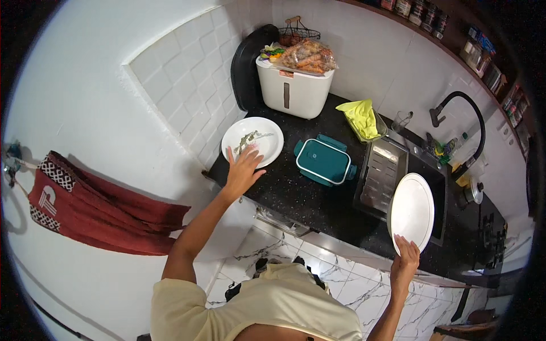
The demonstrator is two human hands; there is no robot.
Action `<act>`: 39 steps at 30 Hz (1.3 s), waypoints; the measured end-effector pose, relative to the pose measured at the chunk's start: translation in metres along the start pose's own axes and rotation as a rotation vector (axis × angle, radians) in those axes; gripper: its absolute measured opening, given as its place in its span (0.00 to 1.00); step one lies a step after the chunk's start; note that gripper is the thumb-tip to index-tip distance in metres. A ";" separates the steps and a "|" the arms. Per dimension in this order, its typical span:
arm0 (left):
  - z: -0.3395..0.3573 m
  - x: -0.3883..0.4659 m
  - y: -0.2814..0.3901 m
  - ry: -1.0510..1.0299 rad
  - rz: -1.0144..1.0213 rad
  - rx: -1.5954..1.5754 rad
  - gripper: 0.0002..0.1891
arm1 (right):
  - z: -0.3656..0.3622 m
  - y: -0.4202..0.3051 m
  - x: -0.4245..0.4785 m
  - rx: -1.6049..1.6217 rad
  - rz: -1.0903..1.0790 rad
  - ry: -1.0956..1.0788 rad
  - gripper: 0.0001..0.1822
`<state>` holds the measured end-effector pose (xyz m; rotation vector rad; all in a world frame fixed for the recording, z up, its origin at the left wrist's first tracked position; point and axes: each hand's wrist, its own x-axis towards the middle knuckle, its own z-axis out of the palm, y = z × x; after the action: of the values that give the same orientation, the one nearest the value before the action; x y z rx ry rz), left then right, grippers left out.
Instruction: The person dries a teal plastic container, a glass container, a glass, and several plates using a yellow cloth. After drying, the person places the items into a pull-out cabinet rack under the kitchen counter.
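My left hand (244,170) reaches over the near rim of a white dish (273,143) on the black counter. Its fingers are spread, and I cannot tell whether they touch the dish. Grey-green, leaf-like marks show in the dish; whether they are printed or real is unclear. In my right hand (405,258) is a second white dish (413,211), gripped by its near rim and tilted beside the sink. Between the hands, a teal lidded food container (323,161) with side clips rests on the counter.
A metal drainer tray (384,172) sits in the dark sink (437,194) under a black faucet (480,115). Behind stand a white bin (294,93) topped by bagged food (309,57), and a glass dish with a yellow-green cloth (361,119). A red towel (106,209) hangs at left.
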<state>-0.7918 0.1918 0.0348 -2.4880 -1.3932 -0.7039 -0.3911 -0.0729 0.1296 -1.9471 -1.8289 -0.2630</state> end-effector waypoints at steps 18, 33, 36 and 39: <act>0.003 0.016 -0.047 0.204 0.045 -0.162 0.11 | -0.004 -0.073 -0.055 -0.016 0.112 0.010 0.19; -0.061 0.005 -0.023 0.535 -0.158 -0.607 0.09 | -0.019 -0.144 -0.076 0.134 0.179 0.004 0.17; -0.097 -0.027 -0.006 0.486 -0.509 -0.976 0.10 | -0.026 -0.144 -0.098 0.353 0.329 -0.056 0.14; -0.107 -0.073 0.000 0.501 -0.692 -1.499 0.12 | -0.028 -0.141 -0.122 0.572 0.498 -0.118 0.12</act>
<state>-0.8568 0.0944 0.0909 -1.9304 -1.7689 -3.1470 -0.5375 -0.1925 0.1284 -1.9260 -1.2267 0.4885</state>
